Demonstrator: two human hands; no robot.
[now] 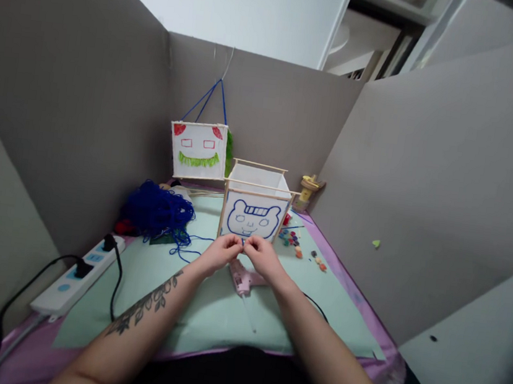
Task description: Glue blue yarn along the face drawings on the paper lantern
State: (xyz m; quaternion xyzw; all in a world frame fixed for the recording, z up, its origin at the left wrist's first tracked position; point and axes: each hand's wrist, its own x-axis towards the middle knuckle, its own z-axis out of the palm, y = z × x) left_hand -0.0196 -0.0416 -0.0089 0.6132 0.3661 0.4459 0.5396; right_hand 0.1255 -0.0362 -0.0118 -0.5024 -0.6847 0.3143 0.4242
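Side by side in front of a box lantern (253,218), my left hand (223,252) and my right hand (262,255) pinch at nearly touching fingertips. A small bit of blue yarn (243,242) shows between them, mostly hidden by the fingers. The lantern is white, framed with thin wooden sticks, open on top, and bears a blue-drawn animal face. Beneath my hands lies a pink glue gun (242,279), with a clear glue stick (249,314) reaching toward me. A loose blue strand (188,253) runs from a big yarn tangle (156,209) toward my left hand.
A finished-looking lantern (198,150) hangs from a hook at the back left. The power strip (78,275) with black plugs lies along the left edge. Small colored pieces (290,240) and a yellow object (307,191) are at the right. Grey partitions (267,106) enclose the table.
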